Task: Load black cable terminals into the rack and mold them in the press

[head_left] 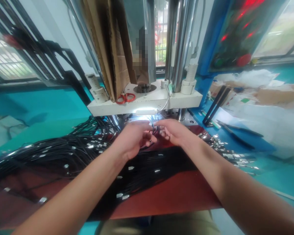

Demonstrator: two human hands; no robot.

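Observation:
My left hand and my right hand meet under the front edge of a press's white plate. Between their fingertips are thin dark cables, lit by a small lamp. Both hands are closed on the cables, with several fingers curled; the exact grip is small and blurred. Below my wrists, a bundle of black cables with silver connector ends lies across a reddish-brown board.
More black cables are heaped at left. Metal connector ends spread at right, near a dark pointed tool. Red-handled scissors and cardboard rest on the plate. Plastic bags and a control box stand right.

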